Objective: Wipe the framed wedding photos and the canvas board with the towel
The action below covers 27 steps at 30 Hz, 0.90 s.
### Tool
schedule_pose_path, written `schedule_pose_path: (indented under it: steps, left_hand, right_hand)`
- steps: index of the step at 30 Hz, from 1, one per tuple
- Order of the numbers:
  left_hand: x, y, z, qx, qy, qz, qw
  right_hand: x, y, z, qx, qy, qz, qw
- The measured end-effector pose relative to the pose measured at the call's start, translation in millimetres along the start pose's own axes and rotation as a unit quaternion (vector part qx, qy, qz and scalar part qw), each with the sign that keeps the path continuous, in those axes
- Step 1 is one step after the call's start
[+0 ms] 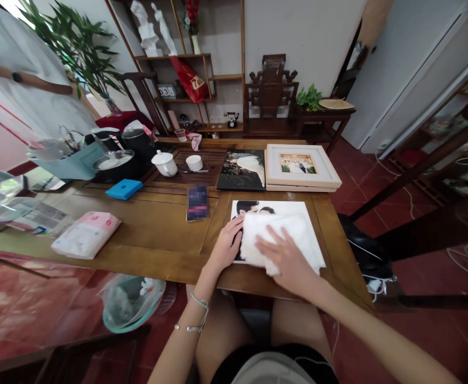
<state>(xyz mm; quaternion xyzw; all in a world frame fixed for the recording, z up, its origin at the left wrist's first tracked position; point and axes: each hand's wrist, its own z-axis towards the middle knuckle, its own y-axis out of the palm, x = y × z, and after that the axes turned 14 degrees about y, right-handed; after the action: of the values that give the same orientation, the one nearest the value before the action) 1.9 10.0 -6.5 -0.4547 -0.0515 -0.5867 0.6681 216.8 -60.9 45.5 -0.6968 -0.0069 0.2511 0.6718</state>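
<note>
White fluffy cloth [301,229] is pressed under flat, open right hand [287,258] on large white-bordered photo print [290,207], lower centre of frame; print's left edge is held down by ungripping left hand [228,242] on brown wooden table [157,224].

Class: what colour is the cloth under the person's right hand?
White. The cloth under the right hand shows best in the head view.

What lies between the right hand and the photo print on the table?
A white cloth, under the right hand and on the photo print, seen in the head view.
</note>
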Motion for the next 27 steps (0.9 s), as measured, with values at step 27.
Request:
schedule_pose_path:
  steps: [27]
  left_hand:
    - [1.2, 0.6, -1.0, -0.01, -0.008, 0.007, 1.0]
  right_hand:
    - [64.1, -17.2, -34.2, 0.028, -0.014, 0.05, 0.998]
